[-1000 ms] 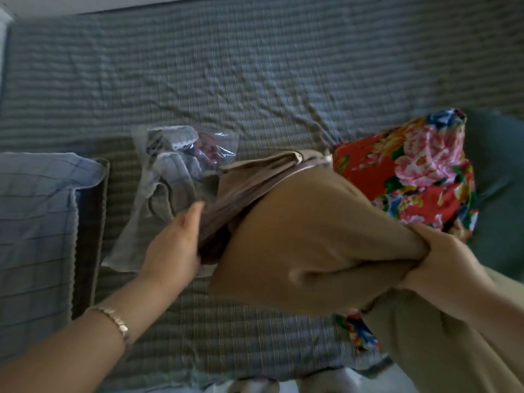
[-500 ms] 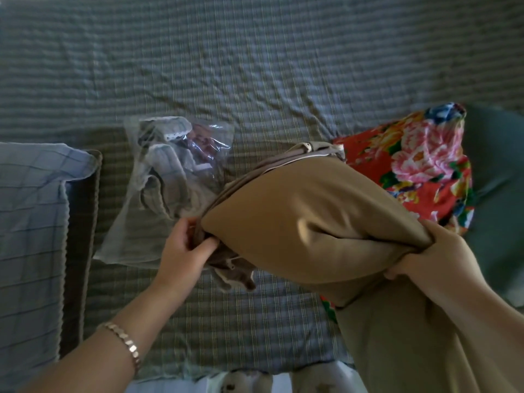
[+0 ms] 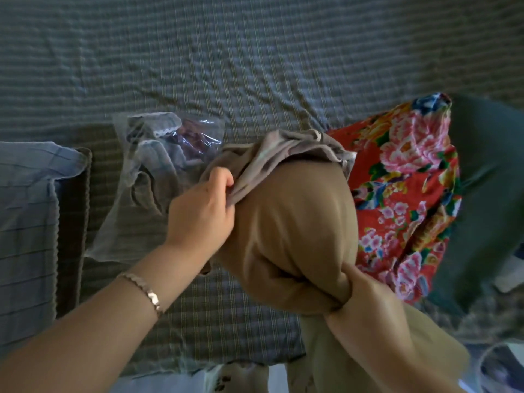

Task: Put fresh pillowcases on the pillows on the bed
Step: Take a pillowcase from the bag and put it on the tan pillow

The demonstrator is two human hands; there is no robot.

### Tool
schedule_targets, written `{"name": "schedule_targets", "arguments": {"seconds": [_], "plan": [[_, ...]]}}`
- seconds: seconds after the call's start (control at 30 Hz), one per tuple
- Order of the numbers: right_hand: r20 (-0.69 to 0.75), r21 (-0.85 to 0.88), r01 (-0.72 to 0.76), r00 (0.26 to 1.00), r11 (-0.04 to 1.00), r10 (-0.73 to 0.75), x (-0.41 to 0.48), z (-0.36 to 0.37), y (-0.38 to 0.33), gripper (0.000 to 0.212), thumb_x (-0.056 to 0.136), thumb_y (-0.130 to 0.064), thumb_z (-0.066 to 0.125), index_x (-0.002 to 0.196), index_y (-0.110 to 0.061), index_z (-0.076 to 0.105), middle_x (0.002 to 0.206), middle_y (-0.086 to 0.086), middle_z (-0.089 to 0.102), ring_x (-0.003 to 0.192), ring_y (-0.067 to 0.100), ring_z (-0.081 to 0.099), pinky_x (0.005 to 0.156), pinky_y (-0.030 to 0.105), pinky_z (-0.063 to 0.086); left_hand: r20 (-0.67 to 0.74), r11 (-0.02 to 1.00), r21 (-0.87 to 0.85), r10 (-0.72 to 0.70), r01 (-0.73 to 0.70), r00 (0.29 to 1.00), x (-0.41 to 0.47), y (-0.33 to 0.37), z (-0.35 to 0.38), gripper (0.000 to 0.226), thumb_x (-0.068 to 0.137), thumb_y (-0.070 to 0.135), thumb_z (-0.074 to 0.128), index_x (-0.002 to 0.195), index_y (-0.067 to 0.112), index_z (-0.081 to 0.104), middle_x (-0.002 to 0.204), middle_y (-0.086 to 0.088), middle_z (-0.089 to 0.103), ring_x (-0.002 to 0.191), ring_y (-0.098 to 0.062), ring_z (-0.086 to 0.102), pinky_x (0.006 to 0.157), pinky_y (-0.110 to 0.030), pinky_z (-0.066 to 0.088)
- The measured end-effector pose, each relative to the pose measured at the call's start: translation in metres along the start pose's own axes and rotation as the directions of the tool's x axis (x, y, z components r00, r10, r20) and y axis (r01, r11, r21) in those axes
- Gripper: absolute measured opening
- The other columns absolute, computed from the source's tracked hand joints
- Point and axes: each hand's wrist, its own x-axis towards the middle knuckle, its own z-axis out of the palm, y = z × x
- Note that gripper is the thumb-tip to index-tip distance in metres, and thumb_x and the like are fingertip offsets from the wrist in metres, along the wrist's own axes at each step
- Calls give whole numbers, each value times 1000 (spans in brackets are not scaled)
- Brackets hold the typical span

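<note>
Tan pillow (image 3: 295,222) (half-sleeved) could slip: left hand (image 3: 202,212) pinches the bunched grey pillowcase (image 3: 283,150), right hand (image 3: 365,296) clamps the pillow's gathered end.

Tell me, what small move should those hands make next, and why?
Probably the left hand should tug the bunched grey-beige pillowcase further along the tan pillow, because it covers only the far end while the right hand grips the near end.

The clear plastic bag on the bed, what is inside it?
Inside the clear plastic bag lies folded cloth, greyish with a white lace edge, plus something purplish. The left hand and the tan pillow cover its right part.
</note>
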Motion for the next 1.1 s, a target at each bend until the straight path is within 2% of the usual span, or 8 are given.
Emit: {"name": "schedule_targets", "arguments": {"seconds": [0.07,0.17,0.4,0.53,0.67,0.9,1.0,1.1], "plan": [[54,-24,18,998,1000,-16,-3,4,-1,25,63,-23,71,88,-26,65,73,0,65,70,25,63,53,27,32,105,991,65,106,-113,989,-1,-1,1,37,62,-3,71,97,-2,59,72,-19,63,62,-37,62,54,-36,46],[110,-77,63,992,995,-55,-3,12,-3,32,68,-22,66,99,-30,63,82,-3,65,77,23,62,56,28,37,257,993,-25,-103,113,961,0,7,9,11,79,15,63,85,10,54,65,0,53,69,-33,59,56,-31,38],[95,-111,367,929,924,-358,-11,16,-10,52,21,-13,78,68,-29,65,54,-11,55,39,13,52,33,16,29,416,925,94,-373,369,829,57,16,42,15,89,22,50,103,17,52,108,-11,62,105,-36,56,77,-36,41],[154,-82,481,871,873,-466,-16,15,-16,53,25,-20,77,76,-31,69,61,-10,59,44,15,57,34,14,35,463,961,112,-274,251,843,82,17,49,9,88,19,50,79,20,52,101,-9,64,86,-29,55,67,-31,37],[258,-89,559,813,825,-523,-11,6,-13,48,30,-22,76,76,-32,66,62,-9,59,46,15,57,33,18,40,449,944,161,-331,289,830,91,3,47,6,87,18,49,90,20,53,110,-10,62,101,-33,56,72,-32,37],[355,-192,660,737,726,-576,14,-14,-8,44,35,-12,75,75,-26,65,57,-2,56,43,21,54,35,23,34,579,936,95,225,-339,784,68,69,44,14,80,14,53,92,17,61,96,-4,52,87,-32,58,62,-31,31],[352,-232,624,769,746,-534,24,-21,0,44,38,-10,74,80,-22,67,61,0,59,49,24,57,37,25,41,586,942,-219,337,-256,737,38,89,46,7,80,7,52,79,13,54,85,0,45,85,-30,56,61,-31,32],[237,-236,529,845,815,-479,24,-25,15,54,32,-9,77,85,-16,67,65,0,63,52,26,60,37,32,48,446,914,-352,354,-203,822,20,75,38,30,78,1,55,105,6,65,104,-9,61,99,-32,58,79,-38,48]]}}
